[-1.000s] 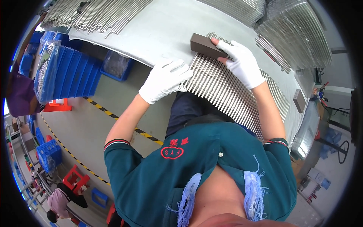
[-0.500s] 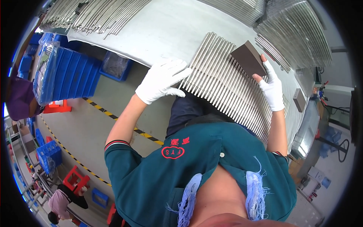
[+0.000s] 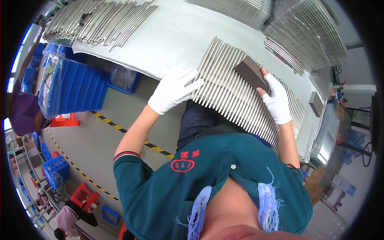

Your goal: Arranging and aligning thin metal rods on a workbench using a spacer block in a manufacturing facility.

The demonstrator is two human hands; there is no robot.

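A row of slim silver metal rods (image 3: 224, 80) lies side by side on the pale table in front of me. My right hand (image 3: 276, 102), in a white glove with bare thumb and fingertip, grips a dark brown rectangular block (image 3: 252, 73). The block is over the rods, right of the row's middle; its underside is hidden. At the row's left end is my left hand (image 3: 173, 90), also white-gloved. Its fingers are stretched out, the tips at the outermost rods, and nothing shows in its grasp.
A similar brown block (image 3: 315, 104) rests at the table's right side. More rods (image 3: 100, 24) lie at the far left, with plastic-wrapped stacks (image 3: 306, 34) at the far right. Blue crates (image 3: 82, 82) stand left of the table. Other people are at the left.
My right hand has moved left and slightly nearer with the brown block, which now sits lower against the rods. The left hand stays at the row's left end, its fingers closer together.
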